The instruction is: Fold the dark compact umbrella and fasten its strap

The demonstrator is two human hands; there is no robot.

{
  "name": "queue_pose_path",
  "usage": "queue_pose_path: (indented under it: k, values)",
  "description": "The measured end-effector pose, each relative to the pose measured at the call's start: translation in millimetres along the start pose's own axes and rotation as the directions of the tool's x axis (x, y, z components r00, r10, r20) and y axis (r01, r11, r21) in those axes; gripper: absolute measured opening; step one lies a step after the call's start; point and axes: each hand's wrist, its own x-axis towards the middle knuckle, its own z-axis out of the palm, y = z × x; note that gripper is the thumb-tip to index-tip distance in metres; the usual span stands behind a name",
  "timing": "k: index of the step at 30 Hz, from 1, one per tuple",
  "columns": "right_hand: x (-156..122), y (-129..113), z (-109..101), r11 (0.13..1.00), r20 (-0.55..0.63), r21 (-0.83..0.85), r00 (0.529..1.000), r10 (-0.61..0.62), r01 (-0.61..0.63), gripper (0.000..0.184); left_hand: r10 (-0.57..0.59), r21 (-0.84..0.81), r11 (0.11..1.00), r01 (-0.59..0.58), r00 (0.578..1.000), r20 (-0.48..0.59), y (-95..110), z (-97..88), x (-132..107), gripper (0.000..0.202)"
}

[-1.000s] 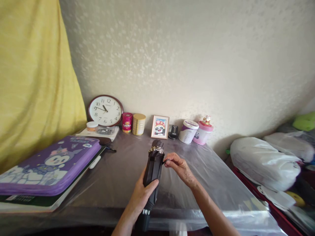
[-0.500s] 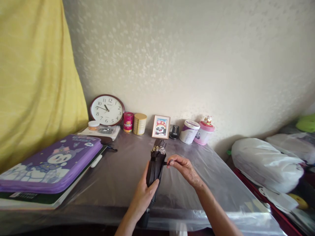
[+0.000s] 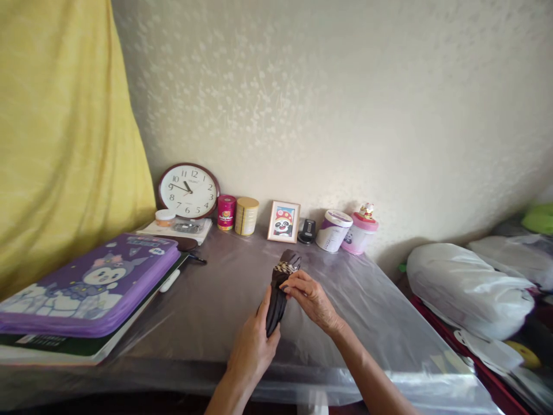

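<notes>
A folded dark umbrella [image 3: 276, 308] with a patterned band near its far end tilts away from me over the table. My left hand [image 3: 254, 346] is wrapped round its lower body, hiding the handle end. At the umbrella's upper part, just below the patterned band, my right hand [image 3: 310, 295] is closed in a pinch. Its fingertips press against the cloth on the umbrella's closing strap, which they mostly cover.
On the table [image 3: 207, 323], a purple zip case [image 3: 95, 288] lies on a book at left. A clock [image 3: 189, 191], cans [image 3: 247, 217], a picture frame [image 3: 283, 222] and tubs [image 3: 334, 230] line the wall. White bags [image 3: 466, 288] sit at right.
My right hand has moved left, bringing the strap from beside the umbrella onto its body. The umbrella has turned, its far end shifting slightly right.
</notes>
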Motion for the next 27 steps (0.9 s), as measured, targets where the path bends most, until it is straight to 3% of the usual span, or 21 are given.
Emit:
queue_pose_path:
  k: [5,11,17,23,27]
  values:
    - [0,0,4,0.997,-0.045,0.051,0.997,0.061,-0.059,0.016,0.013,0.121,0.993,-0.011,1.0,-0.016,1,-1.2,-2,0.07]
    - [1,3,7,0.994,-0.104,-0.016,0.989,0.107,-0.109,0.008,0.035,0.189,0.981,-0.037,0.999,0.015,3,-4.2,-5,0.069]
    - [3,-6,7,0.967,-0.167,-0.227,0.983,0.08,-0.117,0.003,0.067,0.159,0.985,-0.065,0.998,-0.002,5,-3.4,-6,0.065]
    - [5,-5,-5,0.858,-0.296,-0.499,0.955,-0.037,-0.122,0.033,0.122,0.092,0.988,-0.121,0.993,0.002,2,-3.0,-6,0.062]
    - [6,-1,-19,0.859,-0.274,-0.489,0.962,0.011,-0.149,0.057,0.188,0.075,0.979,-0.188,0.982,-0.005,2,-4.4,-7,0.062]
